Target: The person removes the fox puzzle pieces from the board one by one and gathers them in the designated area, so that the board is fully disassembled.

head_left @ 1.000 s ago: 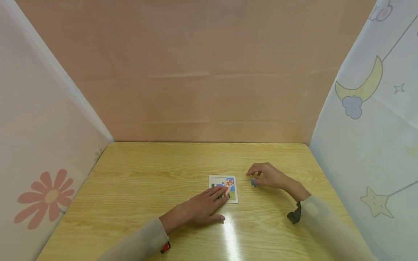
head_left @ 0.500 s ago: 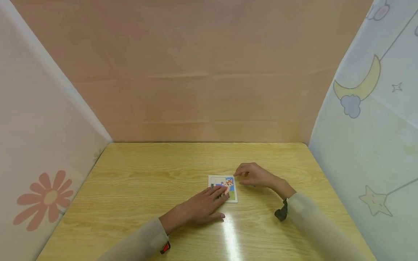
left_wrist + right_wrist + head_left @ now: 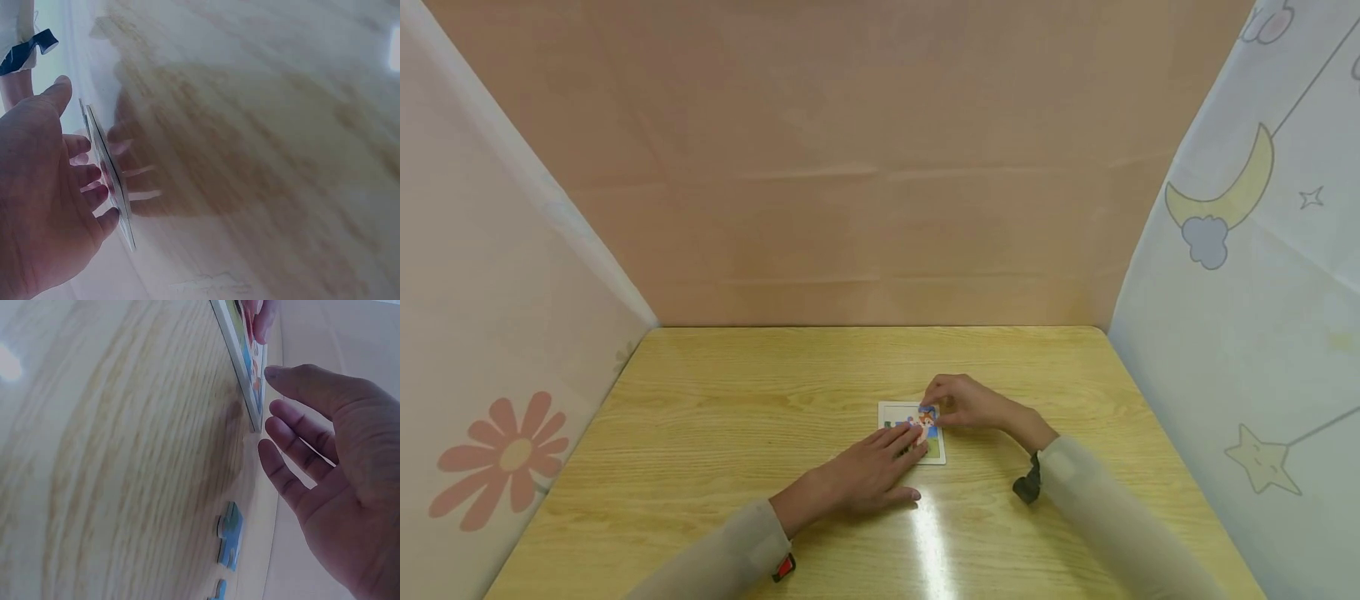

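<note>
A small square jigsaw puzzle (image 3: 933, 450) with a white frame and a deer picture lies on the wooden table. Across its lower left part rests my left hand (image 3: 876, 473), palm down with fingers extended; in the left wrist view its fingertips meet the puzzle board (image 3: 112, 175). My right hand (image 3: 972, 403) is at the puzzle's upper right corner, thumb and index finger apart on either side of the blue corner. The right wrist view shows its fingers (image 3: 294, 444) loosely bent. Nothing is seen held there. Whether the fingertips touch the puzzle is unclear.
In the right wrist view, a loose blue puzzle piece (image 3: 230, 536) lies on the table below the right hand. Part of another blue piece (image 3: 219, 590) shows at the bottom edge. A pink backdrop (image 3: 880, 167) and patterned side cloths (image 3: 1240, 317) surround the table (image 3: 760, 375).
My right hand has moved left from beside a loose blue piece to the puzzle's upper right corner. My left hand has stayed on the puzzle.
</note>
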{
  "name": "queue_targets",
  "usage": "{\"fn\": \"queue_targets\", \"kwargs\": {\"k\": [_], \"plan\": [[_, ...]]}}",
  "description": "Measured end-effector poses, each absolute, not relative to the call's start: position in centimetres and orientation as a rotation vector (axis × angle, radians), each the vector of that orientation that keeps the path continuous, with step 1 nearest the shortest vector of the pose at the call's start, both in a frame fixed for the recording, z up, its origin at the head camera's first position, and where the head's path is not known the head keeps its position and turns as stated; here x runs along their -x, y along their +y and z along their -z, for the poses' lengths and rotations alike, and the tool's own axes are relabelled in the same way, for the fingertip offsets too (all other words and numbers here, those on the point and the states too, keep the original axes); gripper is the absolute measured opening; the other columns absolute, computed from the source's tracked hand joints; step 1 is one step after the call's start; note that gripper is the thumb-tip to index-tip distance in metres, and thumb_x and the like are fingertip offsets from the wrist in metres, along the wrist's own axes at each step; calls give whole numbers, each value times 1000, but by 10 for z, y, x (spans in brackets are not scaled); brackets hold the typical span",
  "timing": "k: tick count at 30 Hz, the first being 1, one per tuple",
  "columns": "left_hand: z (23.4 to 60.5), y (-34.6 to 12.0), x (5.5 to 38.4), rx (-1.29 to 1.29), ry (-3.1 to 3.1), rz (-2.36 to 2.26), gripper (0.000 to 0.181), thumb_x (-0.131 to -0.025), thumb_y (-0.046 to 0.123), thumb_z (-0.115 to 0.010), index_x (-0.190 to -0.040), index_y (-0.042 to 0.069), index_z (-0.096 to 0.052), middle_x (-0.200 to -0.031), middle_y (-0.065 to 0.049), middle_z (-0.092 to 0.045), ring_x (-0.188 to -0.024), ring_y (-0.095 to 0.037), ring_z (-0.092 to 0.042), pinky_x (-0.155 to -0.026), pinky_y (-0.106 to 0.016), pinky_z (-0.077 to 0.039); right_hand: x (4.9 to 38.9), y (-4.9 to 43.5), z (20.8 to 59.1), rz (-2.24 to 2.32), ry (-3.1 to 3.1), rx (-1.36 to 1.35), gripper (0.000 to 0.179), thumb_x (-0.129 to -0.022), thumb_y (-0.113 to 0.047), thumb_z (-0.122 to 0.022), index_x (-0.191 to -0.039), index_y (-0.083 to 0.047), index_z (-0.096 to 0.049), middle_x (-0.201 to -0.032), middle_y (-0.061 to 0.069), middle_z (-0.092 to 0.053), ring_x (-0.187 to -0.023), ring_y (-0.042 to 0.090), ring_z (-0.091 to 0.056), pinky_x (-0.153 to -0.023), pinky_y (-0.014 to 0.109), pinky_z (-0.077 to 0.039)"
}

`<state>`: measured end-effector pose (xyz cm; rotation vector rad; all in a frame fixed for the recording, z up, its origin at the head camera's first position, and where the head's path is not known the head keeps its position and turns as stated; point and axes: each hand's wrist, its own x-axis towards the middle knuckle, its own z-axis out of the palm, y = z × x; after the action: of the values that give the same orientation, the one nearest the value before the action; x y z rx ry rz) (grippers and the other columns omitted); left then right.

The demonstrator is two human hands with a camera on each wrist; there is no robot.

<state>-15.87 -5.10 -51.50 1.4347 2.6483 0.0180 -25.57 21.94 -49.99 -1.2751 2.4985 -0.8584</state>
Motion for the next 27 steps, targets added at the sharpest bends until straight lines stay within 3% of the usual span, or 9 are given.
{"fn": "queue_targets", "kwargs": {"k": [27], "plan": [[511, -49, 156, -1425, 2643, 61, 82, -109, 66, -37, -170, 12, -26, -177, -12, -17, -164, -29, -16, -130, -46, -26, 257, 212, 508, 834, 2483, 1329, 18, -91, -4, -82, -108, -10, -82, -114, 6, -65, -107, 20, -60, -93, 40, -54]]}}
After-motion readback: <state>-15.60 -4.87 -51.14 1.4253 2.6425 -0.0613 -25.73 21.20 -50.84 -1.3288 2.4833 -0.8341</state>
